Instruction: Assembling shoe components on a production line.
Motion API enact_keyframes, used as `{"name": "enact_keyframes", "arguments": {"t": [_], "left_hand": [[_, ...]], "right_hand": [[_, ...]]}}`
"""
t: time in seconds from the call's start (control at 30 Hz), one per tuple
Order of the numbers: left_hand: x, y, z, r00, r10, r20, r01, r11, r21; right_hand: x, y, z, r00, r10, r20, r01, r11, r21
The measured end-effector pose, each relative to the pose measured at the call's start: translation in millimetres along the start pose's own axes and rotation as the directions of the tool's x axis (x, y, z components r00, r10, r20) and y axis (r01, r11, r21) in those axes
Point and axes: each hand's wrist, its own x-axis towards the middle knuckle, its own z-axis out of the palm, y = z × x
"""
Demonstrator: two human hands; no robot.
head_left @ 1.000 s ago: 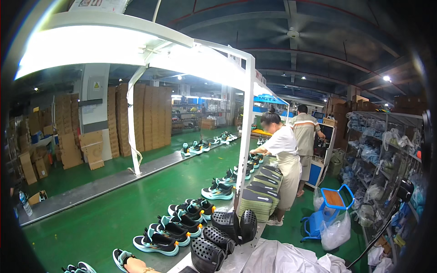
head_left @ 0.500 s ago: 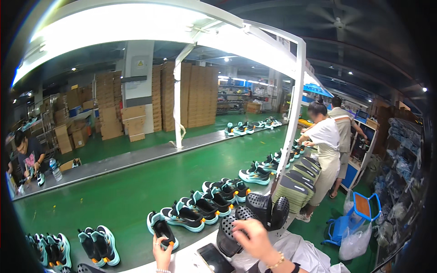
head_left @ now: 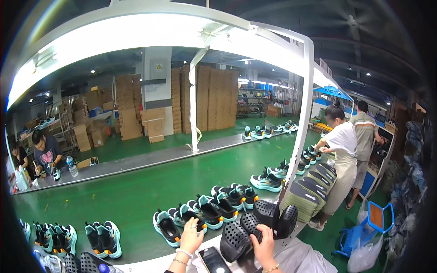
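Note:
My left hand (head_left: 191,236) is raised over the near edge of the belt, fingers apart and holding nothing. It partly covers the row of black and light-blue sneakers (head_left: 167,227) behind it. My right hand (head_left: 263,245) is beside the black perforated clog-like pieces (head_left: 234,241), its fingers spread and bent at the right-hand piece (head_left: 250,224). Whether the fingertips press on it is hard to tell. Two more black pieces (head_left: 287,220) stand just behind. Between my hands lies a dark phone (head_left: 214,261) on the pale ledge.
Sneaker pairs (head_left: 104,239) stand on the green belt (head_left: 136,204) at left. Stacked olive-and-black insoles (head_left: 309,195) sit at right, before a co-worker in an apron (head_left: 341,150). A white post (head_left: 301,127) rises beside them. A blue-framed stool (head_left: 368,227) stands on the floor.
My left hand has let go of a sneaker, which now stands in the row, and moved right. My right hand has shifted from above the black pieces to their right side. The view has shifted slightly.

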Motion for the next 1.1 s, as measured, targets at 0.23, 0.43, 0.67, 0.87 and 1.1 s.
{"name": "enact_keyframes", "arguments": {"t": [0.23,0.43,0.67,0.87,1.1], "left_hand": [[23.4,-5.8,1.0,0.902,-0.281,0.327,0.108,0.882,0.46],[36.5,-35.2,-25.8,0.612,-0.458,0.645,0.061,0.84,0.539],[38.4,-48.8,-11.8,0.631,-0.462,0.624,0.076,0.836,0.543],[33.0,-37.6,-26.1,0.568,-0.422,0.707,-0.039,0.844,0.535],[10.6,-48.1,-21.6,0.636,-0.446,0.631,0.022,0.827,0.562]], "right_hand": [[-4.4,4.1,-7.0,0.999,-0.025,-0.034,0.026,0.999,0.04],[-2.7,8.8,-8.6,0.997,-0.056,-0.059,0.057,0.998,0.014],[-3.7,10.4,-6.5,0.991,-0.053,-0.126,0.057,0.998,0.029],[-3.2,13.4,-6.2,0.998,-0.022,-0.062,0.025,0.998,0.049],[-8.8,19.6,-6.5,0.999,0.034,0.016,-0.036,0.996,0.084]]}}
